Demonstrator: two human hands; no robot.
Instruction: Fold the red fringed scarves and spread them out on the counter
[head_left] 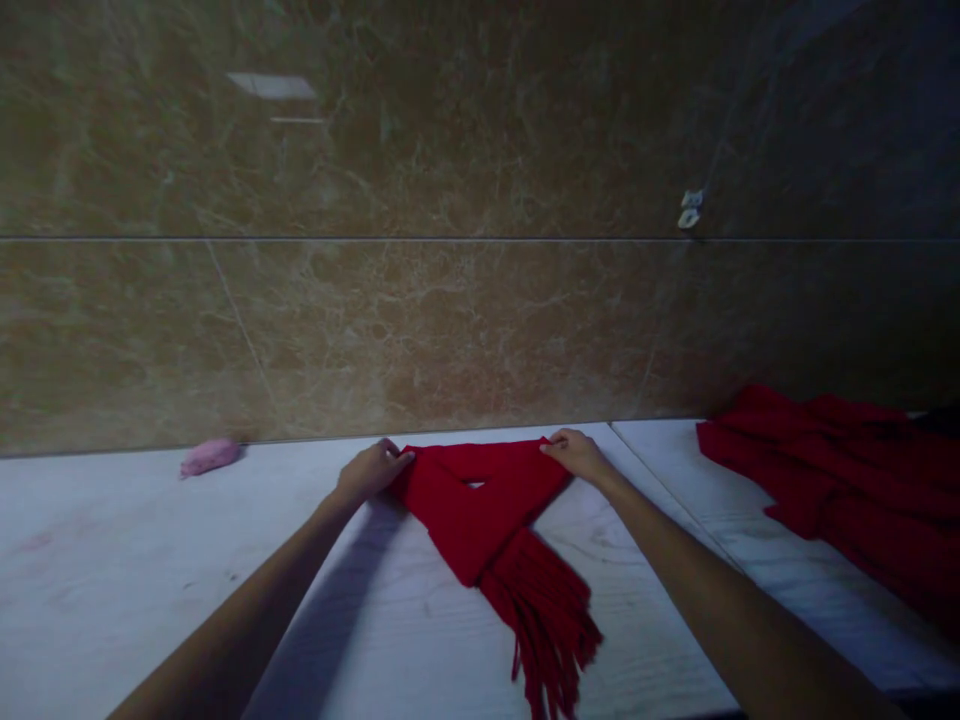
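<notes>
Red fringed scarf (480, 530) lies folded on the white worktop (112, 560), close along its far edge. Its upper border runs nearly straight between two corners, the sides slant inward and overlap in a V, and a small gap near the top lets the white surface show through. Fringe (551, 600) spills from the point of the V toward the near edge, leaning to the right.

From where I stand, the step in hand looks like setting out and straightening this fold by its two upper corners. A next move from here would call for an even pull on both sides, so that the border keeps its line and the overlap does not slip apart.

The left hand (370, 470) has its grip closed on the upper left corner, thumb and fingers pinching the cloth; the right hand (577, 453) pinches the upper right corner in the same way. Both bare forearms reach forward from the near side and slant inward, the hands almost level with each other.

Farther out, a small pink bundle (210, 457) sits at the far edge on the left. Beyond a seam on the right lies a heap of red cloth (832, 480), and brown marbled tile (480, 330) borders the far edge.
</notes>
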